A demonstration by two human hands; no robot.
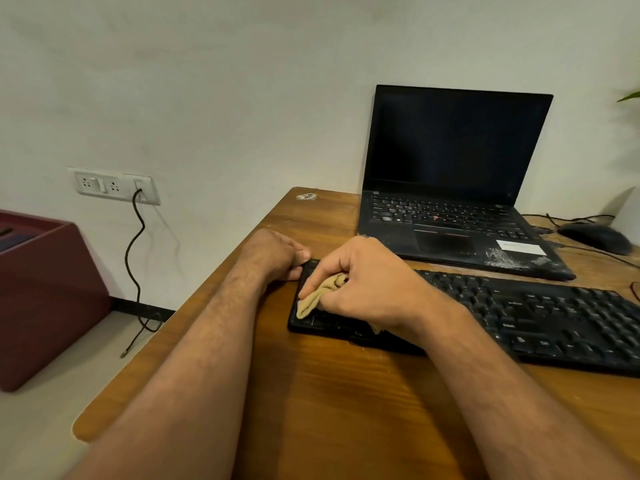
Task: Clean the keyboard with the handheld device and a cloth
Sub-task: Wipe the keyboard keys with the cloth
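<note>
A black keyboard [540, 317] lies across the wooden desk [346, 393], running from the middle to the right edge of view. My right hand [363, 282] grips a bunched tan cloth [311, 301] and presses it onto the keys at the keyboard's left end. My left hand [277, 254] holds the keyboard's far left corner, thumb and fingers curled round its edge. No handheld device is in view.
An open black laptop [457, 188] with a dark screen stands just behind the keyboard. A black mouse [595, 237] and cables lie at the far right. Left of the desk are a wall socket [114, 185] with a hanging cable and a maroon box [45, 296].
</note>
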